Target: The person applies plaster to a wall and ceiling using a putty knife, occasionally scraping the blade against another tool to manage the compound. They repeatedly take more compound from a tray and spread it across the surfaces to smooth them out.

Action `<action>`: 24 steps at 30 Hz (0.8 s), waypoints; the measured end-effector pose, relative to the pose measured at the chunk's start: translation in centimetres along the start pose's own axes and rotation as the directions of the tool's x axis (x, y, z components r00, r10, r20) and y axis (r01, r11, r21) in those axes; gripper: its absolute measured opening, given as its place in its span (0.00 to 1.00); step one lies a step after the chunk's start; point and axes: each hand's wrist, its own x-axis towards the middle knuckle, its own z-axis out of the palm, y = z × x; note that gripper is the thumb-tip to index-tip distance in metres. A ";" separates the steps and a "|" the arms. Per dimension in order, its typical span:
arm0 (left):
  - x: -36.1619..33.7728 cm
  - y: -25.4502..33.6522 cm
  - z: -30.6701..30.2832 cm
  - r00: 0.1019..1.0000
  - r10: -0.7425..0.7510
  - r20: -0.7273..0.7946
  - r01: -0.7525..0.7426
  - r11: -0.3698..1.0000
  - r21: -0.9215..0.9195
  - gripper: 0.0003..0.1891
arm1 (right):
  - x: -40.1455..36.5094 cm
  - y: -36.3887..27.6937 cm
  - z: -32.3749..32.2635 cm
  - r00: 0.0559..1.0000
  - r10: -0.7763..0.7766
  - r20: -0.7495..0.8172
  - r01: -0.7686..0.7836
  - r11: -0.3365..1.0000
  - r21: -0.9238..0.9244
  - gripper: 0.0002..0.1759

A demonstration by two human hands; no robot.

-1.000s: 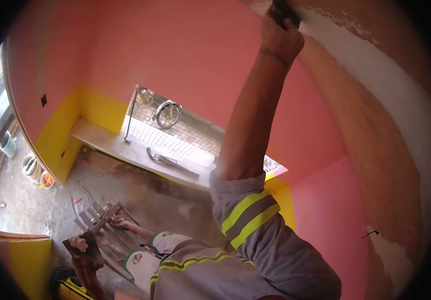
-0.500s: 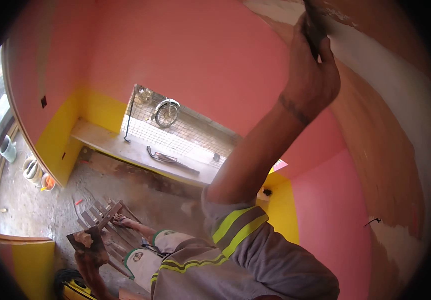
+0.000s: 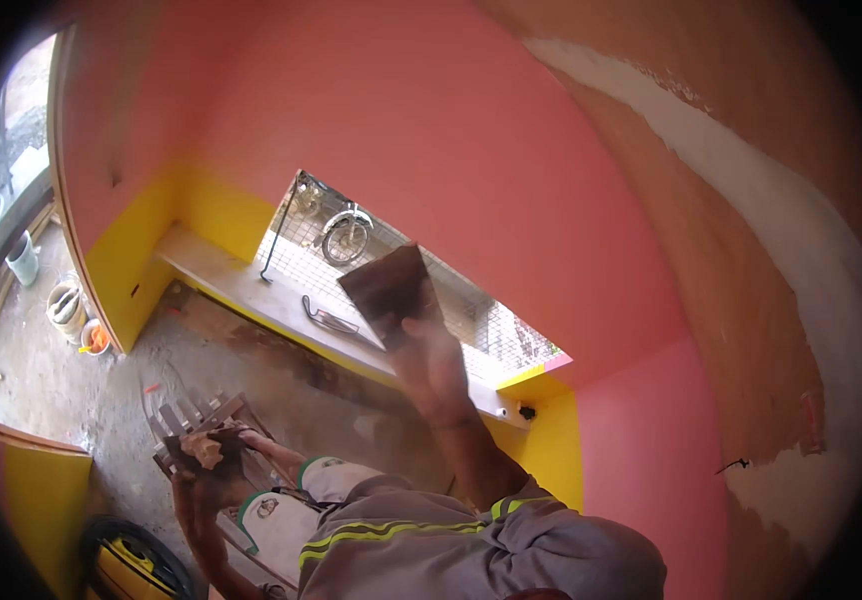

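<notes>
My right hand (image 3: 433, 368) is held out in front of me, gripping a flat dark trowel blade (image 3: 389, 290) that points up across the window opening. My left hand (image 3: 199, 498) is low at the bottom left and holds a small board (image 3: 183, 452) carrying a lump of reddish-brown putty (image 3: 207, 449). I wear a grey sleeve with yellow reflective stripes (image 3: 391, 538). A strip of white filler (image 3: 751, 170) runs along the brown patch of wall at the upper right, well away from both hands.
Pink walls with yellow lower bands surround a mesh-covered window (image 3: 391, 275); a curved tool (image 3: 329, 319) lies on its sill. Buckets (image 3: 66, 305) stand on the dusty floor at left. A wooden slatted stand (image 3: 196, 415) is under my feet.
My right hand has come down from the white strip high on the wall to chest height in front of the window. My left hand has raised the board a little.
</notes>
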 end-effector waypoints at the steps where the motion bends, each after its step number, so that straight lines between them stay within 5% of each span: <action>1: 0.2 1.0 1.0 0.999 0.017 0.044 -0.018 1.000 0.015 0.21 | -0.2 0.3 0.6 0.998 0.010 0.055 -0.008 0.999 -0.045 0.32; 5: 0.9 2.5 3.9 0.983 0.106 0.149 -0.104 0.994 -0.018 0.22 | -0.4 1.7 0.1 0.980 0.045 0.196 0.015 0.956 -0.293 0.27; 6: 0.6 2.5 4.7 0.997 0.066 0.051 -0.065 0.998 -0.025 0.22 | -0.4 1.6 0.1 0.967 0.041 0.251 0.048 0.939 -0.342 0.26; 10: 0.8 3.2 5.5 0.991 0.121 0.063 -0.119 0.992 -0.038 0.23 | 0.5 0.4 -0.9 0.955 0.046 0.293 0.088 0.899 -0.430 0.20; 13: 0.9 3.3 3.8 0.990 0.112 0.087 -0.113 0.994 0.005 0.23 | 1.9 -1.9 0.0 0.957 -0.155 0.244 0.198 0.967 -0.162 0.31; 19: 1.3 3.0 3.2 0.990 0.101 0.093 -0.095 0.993 -0.065 0.24 | 2.1 -3.4 -0.7 0.970 -0.195 0.146 0.215 0.967 -0.136 0.37; 21: 1.3 4.4 5.5 0.993 0.103 0.052 -0.101 0.994 -0.034 0.23 | 1.7 -2.1 -0.7 0.953 -0.193 0.232 0.251 0.935 -0.250 0.29; 24: 1.7 3.9 5.8 0.979 0.065 0.193 -0.077 0.996 0.054 0.23 | 0.9 -0.6 -1.7 0.873 -0.068 0.483 0.328 0.815 -0.478 0.19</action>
